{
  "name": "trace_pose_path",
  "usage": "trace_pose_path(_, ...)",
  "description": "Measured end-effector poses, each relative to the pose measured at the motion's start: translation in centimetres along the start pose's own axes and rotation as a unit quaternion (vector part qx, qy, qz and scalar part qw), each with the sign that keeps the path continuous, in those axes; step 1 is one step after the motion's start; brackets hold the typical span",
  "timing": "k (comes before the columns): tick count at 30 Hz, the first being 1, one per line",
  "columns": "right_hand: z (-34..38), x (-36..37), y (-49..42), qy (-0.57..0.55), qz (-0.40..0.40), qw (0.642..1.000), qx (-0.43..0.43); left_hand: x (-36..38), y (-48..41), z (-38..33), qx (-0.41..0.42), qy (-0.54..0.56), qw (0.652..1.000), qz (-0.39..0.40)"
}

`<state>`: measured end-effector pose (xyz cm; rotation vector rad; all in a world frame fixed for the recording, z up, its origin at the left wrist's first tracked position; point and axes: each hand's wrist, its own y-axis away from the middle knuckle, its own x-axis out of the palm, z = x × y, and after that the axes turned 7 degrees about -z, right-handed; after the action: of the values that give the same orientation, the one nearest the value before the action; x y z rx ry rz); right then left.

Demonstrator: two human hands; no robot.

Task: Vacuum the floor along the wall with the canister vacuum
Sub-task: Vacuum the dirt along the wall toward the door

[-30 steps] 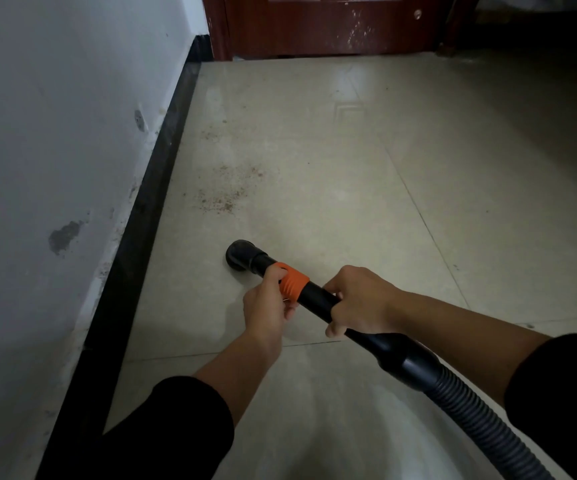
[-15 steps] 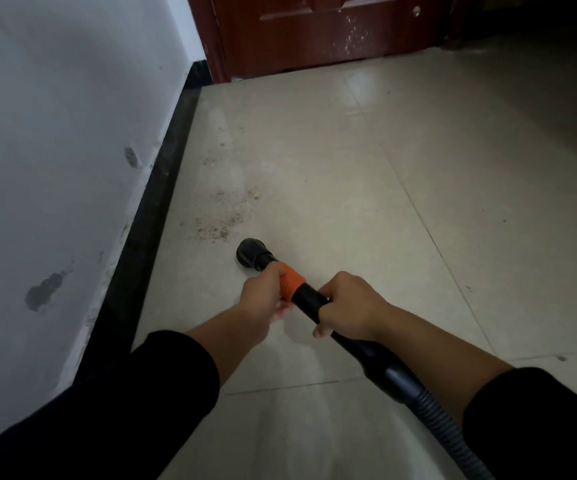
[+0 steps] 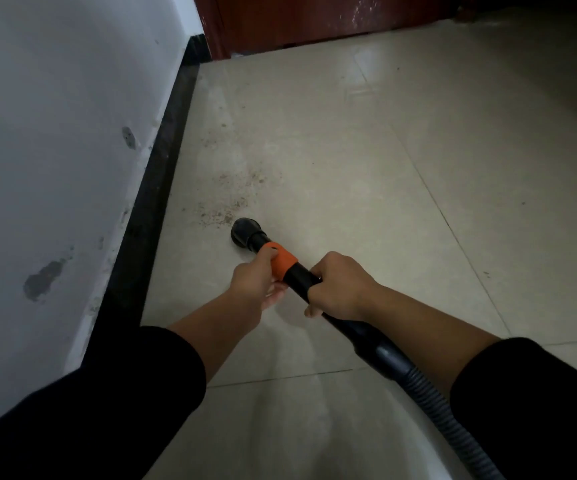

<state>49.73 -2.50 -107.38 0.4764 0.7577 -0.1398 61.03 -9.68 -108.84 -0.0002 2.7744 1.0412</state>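
Pale tiled floor (image 3: 349,168) runs to a red-brown door (image 3: 315,19) at twelve o'clock, with the black skirting (image 3: 162,161) at nine. Both hands are wrapped round the vacuum's wand (image 3: 301,277): the left hand (image 3: 254,280) curls on the orange collar (image 3: 283,263), the right hand (image 3: 339,285) grips just behind. It looks stiff and light up front, with the ribbed hose (image 3: 446,407) dragging at five o'clock, so this hold suits. The nozzle (image 3: 243,230), on the tile, has crept forward in the last second and now meets the near edge of the dirt patch (image 3: 231,199). The grip is unchanged.

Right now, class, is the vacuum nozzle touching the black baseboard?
No, the nozzle rests on the floor tile beside the dirt patch, with bare tile between it and the baseboard.
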Motion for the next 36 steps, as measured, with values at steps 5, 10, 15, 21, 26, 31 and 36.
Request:
trace_pose_path(5, -0.1, -0.5, -0.8, 0.019, 0.014, 1.0, 0.011, 0.0, -1.4, 0.1, -0.003, 0.01, 1.0, 0.019)
trace_pose_path(10, 1.0, -0.9, -2.0, 0.102, 0.037, 0.994, 0.03, 0.7, -2.5, 0.0, -0.016, 0.006, 1.0, 0.013)
trace_pose_path(15, 4.1, -1.3, -3.0, 0.213, 0.091, 0.972, 0.037, 0.6, -2.8, -0.6, -0.021, 0.032, 0.999, 0.004)
trace_pose_path(21, 4.2, -0.9, -3.2, 0.225, 0.091, 0.97, 0.036, 0.1, -3.1, -0.9, -0.016, 0.022, 1.0, 0.006)
trace_pose_path(26, 3.4, -0.7, -3.7, 0.199, 0.087, 0.976, 0.023, 0.0, -3.3, -1.4, -0.003, 0.002, 1.0, 0.022)
trace_pose_path(31, 3.6, -0.8, -3.4, 0.192, 0.095, 0.977, 0.013, -0.4, -2.9, -1.6, 0.002, -0.015, 1.0, 0.024)
trace_pose_path(36, 4.0, -0.3, -3.6, 0.175, 0.097, 0.98, -0.003, -1.1, -3.1, -1.5, 0.014, -0.018, 1.0, 0.007)
